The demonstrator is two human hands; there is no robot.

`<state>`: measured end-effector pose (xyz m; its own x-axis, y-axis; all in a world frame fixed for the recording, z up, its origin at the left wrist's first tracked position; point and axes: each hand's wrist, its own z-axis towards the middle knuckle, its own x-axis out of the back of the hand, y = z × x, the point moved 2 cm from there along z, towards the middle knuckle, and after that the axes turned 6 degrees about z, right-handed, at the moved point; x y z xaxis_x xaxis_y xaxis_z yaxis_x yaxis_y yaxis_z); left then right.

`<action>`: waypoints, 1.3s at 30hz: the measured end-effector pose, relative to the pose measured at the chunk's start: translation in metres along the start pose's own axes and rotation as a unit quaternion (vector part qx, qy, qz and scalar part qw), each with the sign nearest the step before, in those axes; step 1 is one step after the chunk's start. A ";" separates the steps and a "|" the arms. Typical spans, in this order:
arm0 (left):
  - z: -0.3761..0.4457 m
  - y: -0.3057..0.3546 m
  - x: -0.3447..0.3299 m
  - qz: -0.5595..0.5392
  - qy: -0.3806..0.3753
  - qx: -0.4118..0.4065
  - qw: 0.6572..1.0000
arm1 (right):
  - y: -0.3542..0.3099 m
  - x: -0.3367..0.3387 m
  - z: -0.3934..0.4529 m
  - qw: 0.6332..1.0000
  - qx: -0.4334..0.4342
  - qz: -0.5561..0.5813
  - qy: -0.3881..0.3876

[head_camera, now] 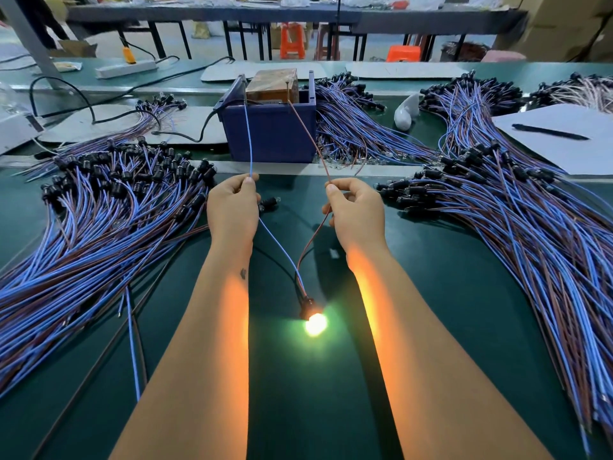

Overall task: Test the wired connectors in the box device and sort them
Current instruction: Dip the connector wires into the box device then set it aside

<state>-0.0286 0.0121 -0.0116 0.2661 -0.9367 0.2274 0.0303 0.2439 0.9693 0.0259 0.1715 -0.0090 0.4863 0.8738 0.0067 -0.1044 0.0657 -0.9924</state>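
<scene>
Continuity test in progress. The left hand (234, 207) is pinching the blue lead (249, 141) and the right hand (353, 207) the brown lead (310, 137); both grips are closing on wire alone, holding the bared ends up to terminals at the rim of the blue box device (270, 131). The connector under test (308, 307) is lying on the green tabletop (298, 393) between the forearms, its lamp glowing. For a sound reading, the leads are probably best kept steady, taut and apart. Sorted bundles (99, 207) are lying either side.
</scene>
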 end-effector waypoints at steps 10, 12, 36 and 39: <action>-0.009 0.005 -0.009 -0.075 -0.090 0.031 0.993 | -0.005 -0.002 -0.006 0.999 0.048 -0.019 -0.014; -0.017 0.010 -0.017 -0.115 -0.150 0.040 0.981 | -0.007 -0.005 -0.009 0.996 0.064 -0.045 -0.031; -0.027 0.012 -0.014 -0.120 -0.122 0.022 0.985 | -0.030 0.012 -0.023 0.962 0.234 -0.114 0.086; -0.034 0.008 -0.023 0.042 -0.146 -0.077 0.985 | -0.025 0.015 -0.019 0.981 0.172 -0.010 0.086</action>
<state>-0.0018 0.0440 -0.0121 -0.0134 -0.9387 0.3444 0.1726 0.3371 0.9255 0.0521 0.1735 0.0139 0.6274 0.7783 -0.0246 -0.3663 0.2671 -0.8913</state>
